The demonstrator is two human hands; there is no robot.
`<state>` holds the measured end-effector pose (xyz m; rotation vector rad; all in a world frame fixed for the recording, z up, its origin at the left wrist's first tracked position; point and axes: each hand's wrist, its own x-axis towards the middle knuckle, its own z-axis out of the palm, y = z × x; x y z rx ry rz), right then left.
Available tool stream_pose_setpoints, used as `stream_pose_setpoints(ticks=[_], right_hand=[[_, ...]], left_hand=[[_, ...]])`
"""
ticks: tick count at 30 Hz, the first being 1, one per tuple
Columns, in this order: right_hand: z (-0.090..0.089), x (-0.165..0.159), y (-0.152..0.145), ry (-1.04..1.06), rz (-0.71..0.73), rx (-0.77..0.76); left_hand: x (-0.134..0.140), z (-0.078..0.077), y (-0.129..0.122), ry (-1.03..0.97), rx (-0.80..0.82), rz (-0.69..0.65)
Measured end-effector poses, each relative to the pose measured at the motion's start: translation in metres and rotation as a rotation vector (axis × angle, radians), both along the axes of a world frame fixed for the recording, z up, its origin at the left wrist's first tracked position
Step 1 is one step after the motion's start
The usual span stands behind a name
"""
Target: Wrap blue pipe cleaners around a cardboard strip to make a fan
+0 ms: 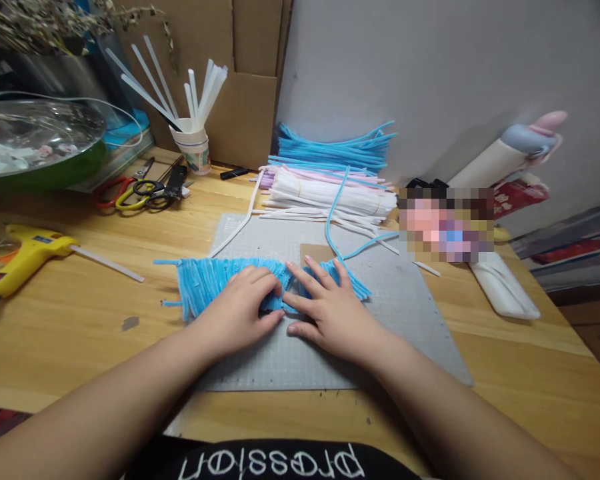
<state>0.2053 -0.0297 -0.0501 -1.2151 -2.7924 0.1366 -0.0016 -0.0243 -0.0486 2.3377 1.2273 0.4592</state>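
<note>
A panel of blue pipe cleaners [205,283] laid side by side rests on the grey cutting mat [330,367]. My left hand [243,303] bends over its right end, fingers curled and thumb along the near edge. My right hand [335,307] lies with fingers spread over a second blue pipe-cleaner section [356,285], its fingertips touching the gap between the two. Under that section shows a piece of brown cardboard [316,252]. One long blue pipe cleaner [329,227] loops up from there. What lies beneath my palms is hidden.
Bundles of blue pipe cleaners [333,147] and white pipe cleaners [325,193] lie behind the mat. At left are a yellow glue gun [30,257], scissors [143,190] and a cup of glue sticks [193,150]. A white case [505,287] lies right.
</note>
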Motion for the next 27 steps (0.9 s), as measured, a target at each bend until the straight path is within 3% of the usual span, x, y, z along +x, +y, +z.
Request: stream_pose_setpoints(ticks=[22, 27], right_hand=[[0.0033, -0.0007, 0.0061, 0.024, 0.134, -0.032], [0.0055, -0.0063, 0.0004, 0.146, 0.015, -0.081]], left_hand=[[-0.0075, -0.0024, 0.0048, -0.046, -0.041, -0.057], [-0.0072, -0.0014, 0.0058, -0.066, -0.040, -0.044]])
